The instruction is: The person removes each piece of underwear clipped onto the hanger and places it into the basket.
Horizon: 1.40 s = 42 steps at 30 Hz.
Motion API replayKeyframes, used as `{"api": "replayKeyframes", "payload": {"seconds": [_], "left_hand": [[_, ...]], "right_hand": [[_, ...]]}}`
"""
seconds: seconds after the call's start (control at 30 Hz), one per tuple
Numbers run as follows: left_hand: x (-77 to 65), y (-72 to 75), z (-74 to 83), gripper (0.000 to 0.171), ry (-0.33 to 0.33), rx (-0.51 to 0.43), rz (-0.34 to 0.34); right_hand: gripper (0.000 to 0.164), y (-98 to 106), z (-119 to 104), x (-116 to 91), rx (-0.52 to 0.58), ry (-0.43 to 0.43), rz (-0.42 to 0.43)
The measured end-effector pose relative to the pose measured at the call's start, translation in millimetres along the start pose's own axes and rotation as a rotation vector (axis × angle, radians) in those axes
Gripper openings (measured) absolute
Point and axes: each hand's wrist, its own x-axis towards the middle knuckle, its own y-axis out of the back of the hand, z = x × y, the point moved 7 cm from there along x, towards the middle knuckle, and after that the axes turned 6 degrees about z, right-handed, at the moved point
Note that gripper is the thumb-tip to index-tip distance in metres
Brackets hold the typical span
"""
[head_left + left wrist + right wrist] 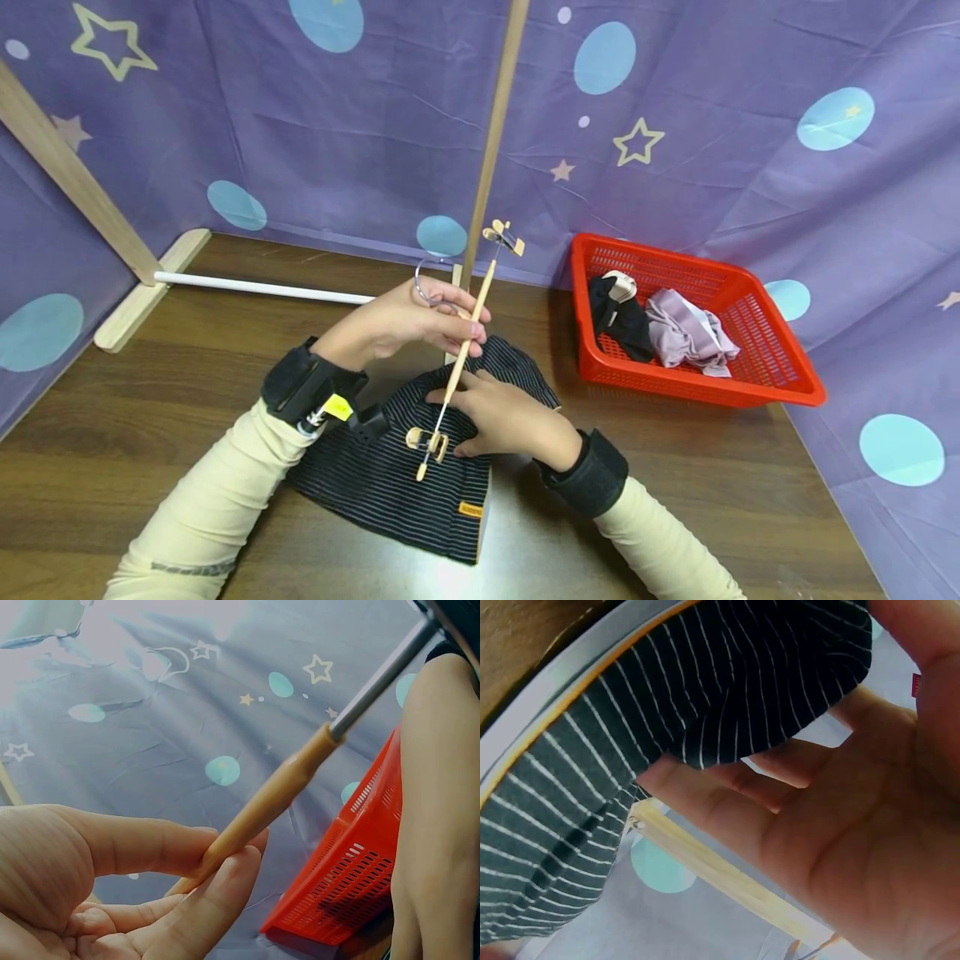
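My left hand (412,321) pinches the tan bar of a clip hanger (457,375) between thumb and fingers. A metal hook curves up beside that hand, and a clip (504,237) sits at each end of the bar. Up close in the left wrist view, a metal rod runs out of the tan sleeve (274,795). Beneath the hanger a black garment with thin white stripes (390,483) lies on the table, an orange label at its lower edge. My right hand (510,421) touches this garment with spread fingers, some partly hidden by fabric in the right wrist view.
A red plastic basket (697,392) at the right holds a black cloth (633,325) and a pinkish-lilac cloth (682,329). Behind the hands stand wooden posts (495,142) and a white rod (262,287). A purple patterned curtain (412,108) surrounds the brown table (67,492).
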Motion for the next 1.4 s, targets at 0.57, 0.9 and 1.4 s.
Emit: {"api": "replayKeyframes", "payload": {"seconds": [0.57,0.9,1.4], "left_hand": [[7.4,-2.1,2.8,0.030,0.001,0.017,-0.006],[5.6,-0.9,1.4,0.031,0.010,0.024,-0.009],[0.3,5.1,-2.2,0.034,0.012,0.055,-0.006]], "right_hand": [[0.045,1.5,1.3,-2.6,-0.102,0.006,0.046],[0.033,16.2,6.0,-4.6,0.074,0.122,0.104],[0.039,111.6,35.9,-61.1,0.238,0.129,0.432]]}}
